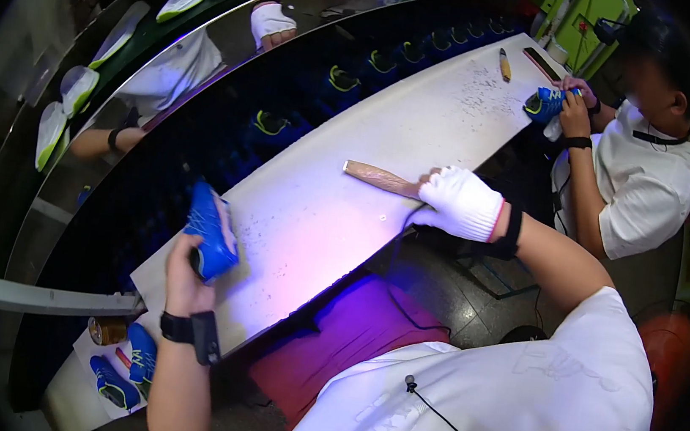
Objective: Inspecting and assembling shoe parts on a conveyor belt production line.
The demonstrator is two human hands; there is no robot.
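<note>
On the left, my left hand (pixel 181 269) grips a blue shoe (pixel 212 234) by its heel end, holding it tilted over the edge of the white worktable (pixel 335 227). The shoe has pale laces, and its sole edge faces right. My right hand (pixel 459 201), in a white knit glove, is closed on one end of a flat, brown, wood-like tool (pixel 379 177). That tool points left above the table, and its gripped end is hidden in the glove. Loose dark specks (pixel 290 209) lie scattered on the tabletop.
Dark shoes with yellow-green collars (pixel 270 123) line a black strip beyond the table. Two blue shoes (pixel 113 381) and a can (pixel 106 330) sit lower left. At upper right a co-worker (pixel 649 157) handles a blue shoe (pixel 545 105). A yellow cutter (pixel 505 65) lies nearby.
</note>
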